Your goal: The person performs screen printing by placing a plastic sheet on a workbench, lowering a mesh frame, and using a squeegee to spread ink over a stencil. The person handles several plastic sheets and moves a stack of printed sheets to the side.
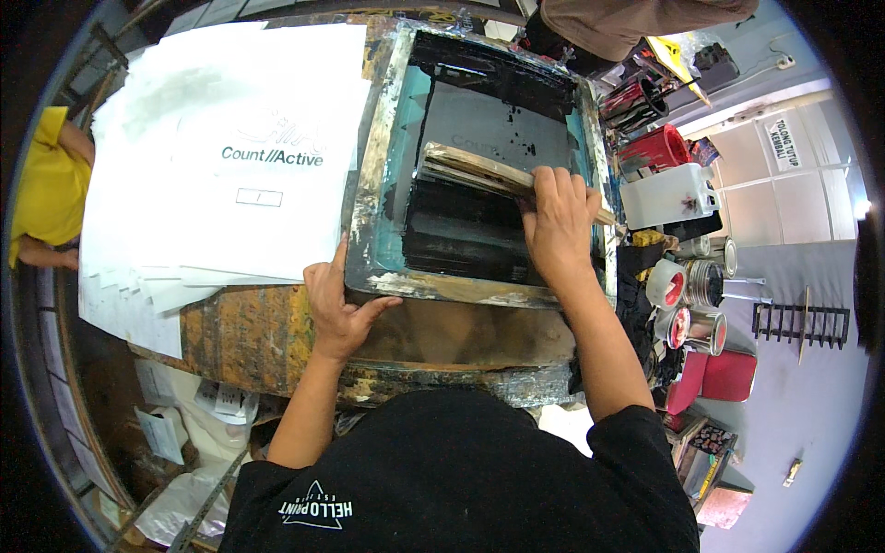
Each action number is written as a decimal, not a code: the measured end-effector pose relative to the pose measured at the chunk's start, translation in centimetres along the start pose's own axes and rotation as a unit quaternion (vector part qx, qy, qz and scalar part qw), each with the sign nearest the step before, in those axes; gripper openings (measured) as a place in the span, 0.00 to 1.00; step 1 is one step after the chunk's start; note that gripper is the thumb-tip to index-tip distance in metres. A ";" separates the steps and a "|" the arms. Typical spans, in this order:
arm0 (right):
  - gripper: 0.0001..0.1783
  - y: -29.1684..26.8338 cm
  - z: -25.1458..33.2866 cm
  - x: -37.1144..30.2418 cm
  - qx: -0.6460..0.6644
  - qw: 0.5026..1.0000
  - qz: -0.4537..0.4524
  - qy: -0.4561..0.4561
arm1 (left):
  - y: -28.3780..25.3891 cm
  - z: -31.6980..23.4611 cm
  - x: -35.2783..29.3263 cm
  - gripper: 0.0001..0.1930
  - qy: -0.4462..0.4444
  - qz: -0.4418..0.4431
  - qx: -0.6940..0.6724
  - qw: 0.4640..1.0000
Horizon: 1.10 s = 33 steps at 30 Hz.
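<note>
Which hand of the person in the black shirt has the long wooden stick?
The right hand, which grips the long brown wooden stick. The left hand is instead at the near left corner of the paint-stained rectangular frame.

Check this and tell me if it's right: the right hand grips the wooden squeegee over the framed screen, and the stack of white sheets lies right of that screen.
Wrong on one point: the head view shows the stack of white sheets lying left of the framed screen. The right hand does grip the wooden squeegee over that screen.
</note>
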State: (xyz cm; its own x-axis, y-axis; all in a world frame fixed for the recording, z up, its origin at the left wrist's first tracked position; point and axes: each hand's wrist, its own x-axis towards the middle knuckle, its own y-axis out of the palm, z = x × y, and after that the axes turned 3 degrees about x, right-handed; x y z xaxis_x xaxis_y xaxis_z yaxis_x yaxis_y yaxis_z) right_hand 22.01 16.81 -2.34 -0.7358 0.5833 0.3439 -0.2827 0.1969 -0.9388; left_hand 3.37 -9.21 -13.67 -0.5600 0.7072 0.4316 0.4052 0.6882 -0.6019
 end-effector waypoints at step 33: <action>0.27 -8.2 4.1 -8.0 0.038 0.998 -0.032 -0.026 | -0.3 -4.5 2.5 0.49 -0.040 -0.076 -0.221 0.971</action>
State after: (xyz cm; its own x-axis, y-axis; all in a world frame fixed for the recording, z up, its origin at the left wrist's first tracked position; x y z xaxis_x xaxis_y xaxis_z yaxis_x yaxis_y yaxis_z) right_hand 27.75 7.31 2.70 -0.7457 0.5287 0.4055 -0.3740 0.1716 -0.9114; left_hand 5.08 -6.99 -9.42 -0.6845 0.5896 0.4288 0.5747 0.7983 -0.1802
